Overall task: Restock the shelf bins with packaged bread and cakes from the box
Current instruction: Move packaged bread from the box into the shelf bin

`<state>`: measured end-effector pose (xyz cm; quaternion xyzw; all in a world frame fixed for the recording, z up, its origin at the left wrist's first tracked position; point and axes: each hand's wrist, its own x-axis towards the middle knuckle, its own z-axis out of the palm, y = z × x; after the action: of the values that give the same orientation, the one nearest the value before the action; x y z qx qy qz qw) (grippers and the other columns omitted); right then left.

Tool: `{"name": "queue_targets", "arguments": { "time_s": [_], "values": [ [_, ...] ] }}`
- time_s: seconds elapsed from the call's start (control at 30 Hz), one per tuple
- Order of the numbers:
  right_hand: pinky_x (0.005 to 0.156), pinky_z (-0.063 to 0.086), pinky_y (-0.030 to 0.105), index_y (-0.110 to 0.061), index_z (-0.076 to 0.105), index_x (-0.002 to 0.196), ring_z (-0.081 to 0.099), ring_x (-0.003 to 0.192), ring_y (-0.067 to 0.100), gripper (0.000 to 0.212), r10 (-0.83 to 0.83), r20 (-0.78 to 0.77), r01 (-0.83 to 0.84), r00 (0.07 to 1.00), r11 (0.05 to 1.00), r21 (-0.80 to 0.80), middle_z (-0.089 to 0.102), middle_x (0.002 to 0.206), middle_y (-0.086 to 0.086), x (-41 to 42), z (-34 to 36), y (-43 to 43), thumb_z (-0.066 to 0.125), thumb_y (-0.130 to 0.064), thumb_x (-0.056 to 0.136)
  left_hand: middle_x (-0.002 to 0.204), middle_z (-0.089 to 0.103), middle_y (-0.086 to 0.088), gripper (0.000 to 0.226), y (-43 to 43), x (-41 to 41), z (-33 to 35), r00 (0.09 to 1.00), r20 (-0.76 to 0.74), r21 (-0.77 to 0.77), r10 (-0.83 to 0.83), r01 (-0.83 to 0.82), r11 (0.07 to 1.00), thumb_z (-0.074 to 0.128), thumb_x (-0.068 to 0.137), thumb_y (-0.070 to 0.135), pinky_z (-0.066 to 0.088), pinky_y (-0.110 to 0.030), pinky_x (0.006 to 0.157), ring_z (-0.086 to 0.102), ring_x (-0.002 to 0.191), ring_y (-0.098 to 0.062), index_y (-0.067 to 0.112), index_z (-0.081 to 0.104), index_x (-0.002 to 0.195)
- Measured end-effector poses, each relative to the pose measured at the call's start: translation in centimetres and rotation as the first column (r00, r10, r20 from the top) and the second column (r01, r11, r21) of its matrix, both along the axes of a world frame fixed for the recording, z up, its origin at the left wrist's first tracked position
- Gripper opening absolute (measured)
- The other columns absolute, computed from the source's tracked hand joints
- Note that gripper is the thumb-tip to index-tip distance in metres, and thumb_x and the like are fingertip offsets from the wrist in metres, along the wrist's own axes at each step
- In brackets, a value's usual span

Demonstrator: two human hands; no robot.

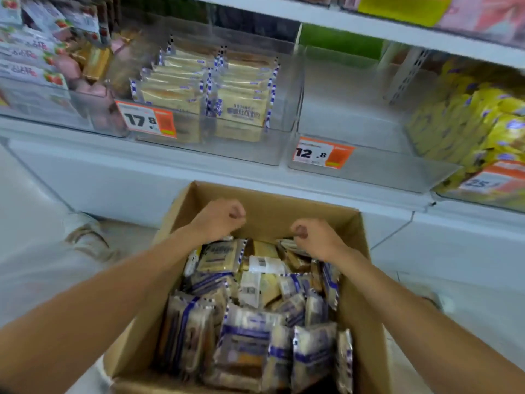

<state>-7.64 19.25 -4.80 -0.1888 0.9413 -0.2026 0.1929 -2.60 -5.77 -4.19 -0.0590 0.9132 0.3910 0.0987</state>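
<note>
While reaching with both bare forearms over the open cardboard box, holding left hand balled in a fist, thumb against forefinger, nothing visible inside it, just above the top edge of an upright packet at the far end. With right hand likewise curled, knuckles up, fingertips down among the packets at the far right corner; cannot tell whether gripping one or only touching. Both hands near each other yet apart, bare cardboard wall showing between.

Below them, packaged bread filling the box: clear wrappers with blue-and-white edging, pale slices inside, some standing on edge, some lying loose with barcode labels up.

Beyond the box, along the white shelf, a row of clear bins. In the middle bin, rows of the same blue-edged packets, with a price tag reading 17.8 on the front. Just right of it, another clear bin, tagged 12.8. Further right, yellow packets piled high. At far left, pink and strawberry-printed packages. Down on the pale floor at left, a blurred shoe.
</note>
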Motion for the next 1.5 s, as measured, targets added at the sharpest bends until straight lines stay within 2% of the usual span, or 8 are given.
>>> {"name": "queue_targets", "arguments": {
  "time_s": [0.23,0.47,0.6,0.77,0.9,1.0,1.17,1.5],
  "values": [
    [0.087,0.048,0.026,-0.017,0.061,0.126,0.058,0.111,0.016,0.034,-0.079,0.303,0.115,0.950,0.988,-0.101,0.061,0.124,0.001,0.1,-10.2,-2.9,0.062,-0.021,0.093,0.101,0.067,0.002,0.018,-1.4,3.1,-10.7,0.964,0.228,0.033,0.138,-0.149,0.988,0.073,0.086,0.014,0.042,-0.012,0.070,0.062,0.095,-0.013,0.013,0.068,0.103],
    [0.087,0.045,0.029,-0.012,0.051,0.136,0.057,0.109,0.017,0.051,-0.215,0.438,0.316,0.873,0.933,-0.170,0.061,0.125,0.003,-0.6,-13.5,-5.8,0.064,-0.034,0.092,0.152,0.039,-0.014,0.054,-0.1,2.8,-16.0,0.887,0.455,-0.010,0.081,-0.086,0.996,0.048,0.102,0.027,0.038,-0.036,0.109,0.044,0.134,-0.033,0.009,0.031,0.151],
    [0.100,0.048,0.041,-0.012,0.047,0.138,0.056,0.119,0.026,0.059,-0.303,0.576,0.479,0.759,0.859,-0.180,0.055,0.135,0.007,0.4,-14.1,-7.9,0.072,-0.027,0.086,0.128,0.059,-0.001,0.030,1.7,3.7,-15.1,0.912,0.403,0.204,0.081,-0.176,0.963,0.056,0.099,0.022,0.042,-0.036,0.104,0.054,0.123,-0.020,0.016,0.060,0.128],
    [0.096,0.051,0.044,-0.021,0.064,0.108,0.068,0.102,0.021,0.027,-0.213,0.665,0.518,0.716,0.800,-0.302,0.071,0.109,0.003,1.0,-11.8,-5.3,0.073,-0.016,0.084,0.128,0.053,0.005,0.074,1.2,3.2,-13.0,0.833,0.401,0.317,0.381,-0.517,0.795,0.081,0.078,0.036,0.045,-0.037,0.104,0.053,0.120,-0.016,0.015,0.044,0.138],
    [0.099,0.047,0.033,-0.029,0.067,0.108,0.063,0.110,0.014,0.019,-0.155,0.628,0.500,0.762,0.757,-0.420,0.069,0.113,-0.007,0.4,-8.9,-1.5,0.065,-0.037,0.091,0.115,0.071,-0.013,0.045,2.3,3.0,-11.2,0.751,0.628,0.590,0.203,-0.630,0.505,0.076,0.082,0.017,0.057,-0.042,0.088,0.070,0.101,-0.026,0.008,0.058,0.123],
    [0.102,0.044,0.033,-0.019,0.058,0.129,0.055,0.120,0.018,0.042,-0.261,0.125,0.270,0.957,0.961,-0.057,0.061,0.127,-0.001,-2.2,-10.3,1.4,0.063,-0.038,0.092,0.104,0.075,-0.011,0.033,2.4,2.9,-10.7,0.761,0.581,0.592,0.290,-0.639,0.491,0.073,0.086,0.016,0.059,-0.045,0.084,0.072,0.095,-0.025,0.009,0.063,0.116],
    [0.095,0.046,0.038,-0.015,0.061,0.118,0.052,0.115,0.028,0.030,0.114,-0.098,-0.043,0.989,0.838,0.544,0.059,0.122,0.010,-3.5,-12.7,1.6,0.058,-0.013,0.088,0.104,0.075,-0.009,0.021,0.8,3.5,-10.1,0.758,0.550,0.604,0.350,-0.651,0.459,0.069,0.089,0.018,0.056,-0.045,0.089,0.072,0.097,-0.026,0.015,0.064,0.109],
    [0.080,0.045,0.016,-0.014,0.065,0.120,0.063,0.091,0.000,0.025,-0.029,0.414,0.179,0.910,0.927,-0.329,0.068,0.105,-0.008,-2.8,0.4,-1.1,0.058,-0.013,0.096,0.106,0.072,-0.003,0.067,-0.4,3.2,-5.7,0.836,0.371,0.567,0.405,-0.549,0.614,0.068,0.067,0.074,0.056,-0.044,0.083,0.065,0.086,-0.021,0.029,0.064,0.116]
  ]
}}
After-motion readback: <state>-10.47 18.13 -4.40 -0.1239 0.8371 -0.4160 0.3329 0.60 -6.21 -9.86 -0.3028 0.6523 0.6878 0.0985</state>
